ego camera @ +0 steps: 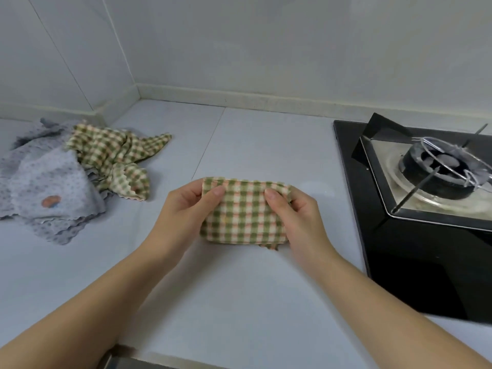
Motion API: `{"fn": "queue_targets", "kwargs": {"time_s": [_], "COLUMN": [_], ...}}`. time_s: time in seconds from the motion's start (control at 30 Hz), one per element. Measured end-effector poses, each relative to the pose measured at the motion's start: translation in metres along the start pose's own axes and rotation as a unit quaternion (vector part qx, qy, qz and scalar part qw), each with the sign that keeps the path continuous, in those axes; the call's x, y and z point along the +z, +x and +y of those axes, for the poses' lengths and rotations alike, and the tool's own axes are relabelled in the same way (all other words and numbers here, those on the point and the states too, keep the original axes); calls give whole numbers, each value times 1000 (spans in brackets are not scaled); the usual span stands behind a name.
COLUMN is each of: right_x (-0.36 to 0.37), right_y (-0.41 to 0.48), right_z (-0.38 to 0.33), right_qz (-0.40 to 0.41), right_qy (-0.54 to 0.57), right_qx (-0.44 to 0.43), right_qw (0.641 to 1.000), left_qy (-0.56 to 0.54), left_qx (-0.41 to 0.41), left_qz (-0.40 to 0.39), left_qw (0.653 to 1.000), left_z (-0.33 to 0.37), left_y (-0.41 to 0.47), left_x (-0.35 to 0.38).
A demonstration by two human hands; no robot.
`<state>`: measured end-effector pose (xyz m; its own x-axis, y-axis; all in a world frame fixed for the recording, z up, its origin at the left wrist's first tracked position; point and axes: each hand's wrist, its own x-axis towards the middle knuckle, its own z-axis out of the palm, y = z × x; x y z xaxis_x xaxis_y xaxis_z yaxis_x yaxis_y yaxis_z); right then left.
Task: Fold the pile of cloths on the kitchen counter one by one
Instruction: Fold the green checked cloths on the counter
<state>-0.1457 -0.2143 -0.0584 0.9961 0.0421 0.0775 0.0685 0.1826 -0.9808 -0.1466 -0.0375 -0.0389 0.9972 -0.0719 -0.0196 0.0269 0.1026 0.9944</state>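
At about nine o'clock in the view we find a grey dotted cloth [40, 182] lying crumpled on the white counter [239, 302], with a small orange patch on it. Touching it on its two o'clock side is a crumpled checked cloth [111, 153] in green and cream, lying partly over the grey one. Together these two make the unfolded pile.

Well apart from the pile, toward its four o'clock and near the middle of the view, we come to the left hand [183, 206]. It pinches the left edge of a folded checked cloth [243, 214], thumb on the upper face and fingers curled behind. This cloth is a compact rectangle held between both hands over the counter. We cannot tell whether its lower edge touches the surface. A loose corner peeks out at its five o'clock.

At the folded cloth's three o'clock the right hand [295, 217] grips the right edge the same way, thumb pressed on top and fingers wrapped behind. Both bare forearms reach in from six o'clock.

Farther right, at three o'clock in the view, we see a black gas hob [415, 262] set in the counter. Its burner [439, 169], under a wire pan support, sits toward the hob's one o'clock.
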Motion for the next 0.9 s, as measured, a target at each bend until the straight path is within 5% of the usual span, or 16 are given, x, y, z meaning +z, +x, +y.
{"fn": "queue_targets", "kwargs": {"time_s": [0.23, 0.57, 0.9], "right_x": [12, -5, -131], "right_y": [-9, -42, -105], "right_z": [-50, -179, -244], "right_qz": [-21, 116, 195], "right_qy": [-22, -18, -99], "right_qx": [94, 102, 106], "right_qw": [995, 988, 970], "left_qy": [114, 153, 132], "left_qx": [-67, -50, -85], "left_qz": [24, 10, 8], "left_qw": [991, 987, 988], "left_z": [56, 167, 174], "left_y": [-8, -28, -74], "left_x": [22, 82, 232]}}
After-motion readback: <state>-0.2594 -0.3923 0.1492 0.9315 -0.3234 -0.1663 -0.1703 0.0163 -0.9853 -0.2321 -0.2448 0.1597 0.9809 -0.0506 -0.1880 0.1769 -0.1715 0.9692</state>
